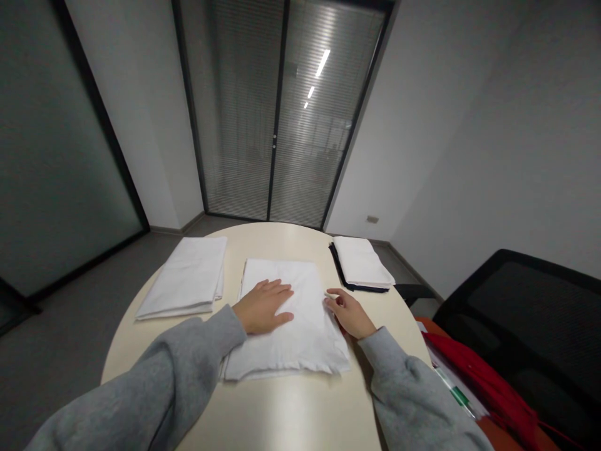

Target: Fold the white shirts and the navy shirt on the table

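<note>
A folded white cloth (300,347) lies in front of me on the round cream table (282,410). My left hand (265,307) rests flat on its middle with the fingers spread. At the cloth's right edge, my right hand (348,313) has its thumb and index finger pinched on a bit of the white fabric. The cloth's near edge is slightly wavy.
Another folded white cloth (188,275) lies at the table's left. At the back right, white cloth (361,260) sits on a dark item (339,266). A black chair (521,313) with a red item (483,376) on it stands at the right.
</note>
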